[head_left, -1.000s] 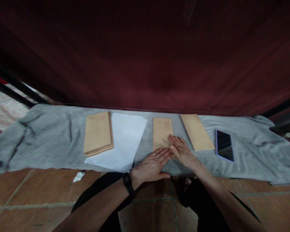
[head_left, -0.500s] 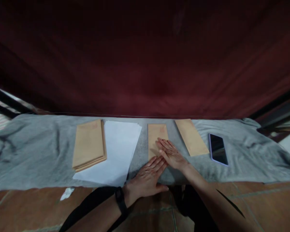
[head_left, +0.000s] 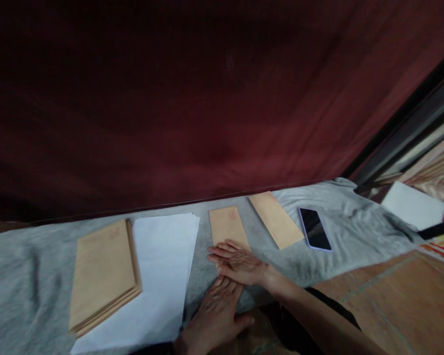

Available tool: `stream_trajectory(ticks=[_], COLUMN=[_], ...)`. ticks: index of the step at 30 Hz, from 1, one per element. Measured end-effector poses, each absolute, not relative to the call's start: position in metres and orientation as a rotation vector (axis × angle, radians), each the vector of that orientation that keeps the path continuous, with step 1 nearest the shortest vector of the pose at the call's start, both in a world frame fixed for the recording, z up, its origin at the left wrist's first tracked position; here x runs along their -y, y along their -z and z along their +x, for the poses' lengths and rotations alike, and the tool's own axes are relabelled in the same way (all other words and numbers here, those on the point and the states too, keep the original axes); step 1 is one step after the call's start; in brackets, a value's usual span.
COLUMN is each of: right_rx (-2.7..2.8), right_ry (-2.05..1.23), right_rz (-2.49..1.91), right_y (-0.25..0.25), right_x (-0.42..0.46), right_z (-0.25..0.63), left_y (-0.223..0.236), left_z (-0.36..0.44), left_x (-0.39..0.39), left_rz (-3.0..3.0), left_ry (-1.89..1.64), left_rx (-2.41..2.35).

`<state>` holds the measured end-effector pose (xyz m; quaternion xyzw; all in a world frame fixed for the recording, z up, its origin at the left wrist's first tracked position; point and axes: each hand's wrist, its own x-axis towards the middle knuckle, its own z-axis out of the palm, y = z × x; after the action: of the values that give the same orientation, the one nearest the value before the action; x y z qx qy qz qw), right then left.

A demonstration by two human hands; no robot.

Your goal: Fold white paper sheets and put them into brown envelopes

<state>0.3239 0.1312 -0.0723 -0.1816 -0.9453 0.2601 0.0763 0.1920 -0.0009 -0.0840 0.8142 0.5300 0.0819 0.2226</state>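
Note:
A brown paper envelope (head_left: 228,227) with a small reddish print in its upper corner lies on the grey cloth (head_left: 203,256). My right hand (head_left: 240,265) rests flat across its near part, fingers stretched toward the left. Just below, my left hand (head_left: 218,310) lies palm down with its fingers out, their tips tucked under or against the right hand. The near end of the envelope is hidden beneath both hands. To the right lies another brown envelope (head_left: 277,219), set at a slant and untouched.
A stack of brown envelopes (head_left: 103,273) sits on white paper sheets (head_left: 163,276) at the left. A phone (head_left: 314,229) in a lilac case lies at the right. Behind the cloth hangs a dark red curtain (head_left: 207,123). Tiled floor (head_left: 403,301) shows at the lower right.
My right hand has slid leftward across the envelope, over the left fingertips. The view has turned to the right and tilted. The other envelopes, sheets and phone stay in place on the cloth.

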Motion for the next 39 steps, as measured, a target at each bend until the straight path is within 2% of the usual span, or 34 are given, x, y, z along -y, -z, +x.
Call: stream_trajectory(ticks=[3, 10, 14, 18, 23, 30, 39], right_rx=[2.779, 2.650, 2.575, 2.612, 2.727, 2.785, 2.525], right_ry=[-0.721, -0.336, -0.258, -0.311, -0.544, -0.826, -0.785], right_rz=[-0.727, -1.015, -1.118, -1.035, -0.897, -0.797, -0.621], right_y=[0.078, 0.094, 0.095, 0.094, 0.088, 0.076, 0.092], right_x=[-0.142, -0.176, -0.180, -0.169, -0.146, -0.128, -0.126], right_z=[0.311, 0.284, 0.279, 0.288, 0.320, 0.372, 0.394], left_y=[0.085, 0.085, 0.082, 0.081, 0.080, 0.085, 0.093], left_z=[0.191, 0.191, 0.188, 0.184, 0.184, 0.175, 0.172], left_x=[-0.001, -0.004, -0.006, -0.006, -0.009, -0.021, -0.025], left_rz=[2.277, 2.391, 2.407, 2.402, 2.385, 2.462, 2.256], left_ry=[-0.229, -0.327, -0.334, -0.327, -0.327, -0.501, -0.778], left_rx=[-1.428, -1.399, -1.387, -1.411, -1.547, -1.648, -1.794])
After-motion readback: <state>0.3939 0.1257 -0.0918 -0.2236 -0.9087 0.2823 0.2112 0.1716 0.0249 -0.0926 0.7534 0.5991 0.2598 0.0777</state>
